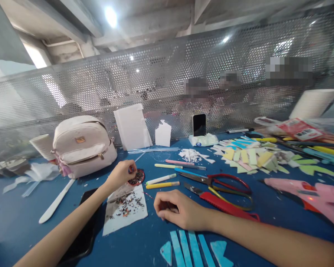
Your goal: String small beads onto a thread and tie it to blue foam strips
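Observation:
My left hand [123, 171] is at a small red round dish [140, 178] filled with dark bits, its fingers pinched together over the rim. Whatever sits between those fingertips is too small to make out. Below the dish, dark and orange flakes are scattered across a white paper sheet [111, 222]. My right hand [178, 210] rests on the blue table with its fingers curled in, and nothing shows in them. Just under its wrist lie light blue cut pieces: a fish-head shape [166, 253], several strips [186, 246] and a tail shape [219, 253].
Felt-tip pens [163, 185], scissors [211, 180] and a red utility knife [225, 204] lie right of the paper. Farther right are a pink glue gun [303, 189] and paper scraps [250, 155]. A white backpack [82, 144] stands left, near a white plastic knife [55, 204] and black phone [82, 237].

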Demonstrator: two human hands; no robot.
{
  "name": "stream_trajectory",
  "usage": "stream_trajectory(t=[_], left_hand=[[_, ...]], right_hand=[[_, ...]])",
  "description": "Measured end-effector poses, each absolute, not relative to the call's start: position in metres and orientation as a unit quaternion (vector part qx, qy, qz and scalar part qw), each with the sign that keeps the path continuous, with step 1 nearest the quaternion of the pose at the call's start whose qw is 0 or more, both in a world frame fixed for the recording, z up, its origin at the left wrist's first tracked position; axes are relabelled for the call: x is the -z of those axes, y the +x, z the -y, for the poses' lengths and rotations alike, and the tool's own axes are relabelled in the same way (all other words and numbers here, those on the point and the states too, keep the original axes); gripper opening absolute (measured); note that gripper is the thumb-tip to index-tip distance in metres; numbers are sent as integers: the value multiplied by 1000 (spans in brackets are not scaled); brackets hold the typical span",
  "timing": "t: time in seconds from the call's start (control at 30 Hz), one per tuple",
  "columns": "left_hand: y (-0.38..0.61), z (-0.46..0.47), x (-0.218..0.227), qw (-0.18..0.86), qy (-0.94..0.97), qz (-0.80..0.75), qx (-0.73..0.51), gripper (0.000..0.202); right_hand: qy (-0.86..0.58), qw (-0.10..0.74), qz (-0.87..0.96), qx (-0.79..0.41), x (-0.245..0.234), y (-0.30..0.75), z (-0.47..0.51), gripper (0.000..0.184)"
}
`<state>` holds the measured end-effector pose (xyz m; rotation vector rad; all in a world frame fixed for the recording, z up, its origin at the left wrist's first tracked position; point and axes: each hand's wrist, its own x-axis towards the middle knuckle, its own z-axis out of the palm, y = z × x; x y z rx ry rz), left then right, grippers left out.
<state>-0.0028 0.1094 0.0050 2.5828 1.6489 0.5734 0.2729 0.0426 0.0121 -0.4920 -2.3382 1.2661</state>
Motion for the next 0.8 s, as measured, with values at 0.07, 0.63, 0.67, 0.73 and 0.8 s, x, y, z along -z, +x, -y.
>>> stream_trajectory(t=[0.07,0.63,0.67,0.73,0.8], left_hand=[[-5,-110,-2,26,827,-527,-195,19],[8,-84,-11,82,794,-504,-330,21],[8,-82,-11,81,792,-504,-336,22],[9,-79,-11,77,789,-503,-345,24],[9,-78,-12,74,787,-502,-351,25]], right_hand=[[-178,218,843,-458,-12,273,-42,8],[-181,221,847,-449,-10,272,-42,7],[-181,221,846,-449,-10,272,-42,7],[-180,220,845,-453,-11,272,-42,7],[-179,217,843,-458,-13,272,-42,7]])
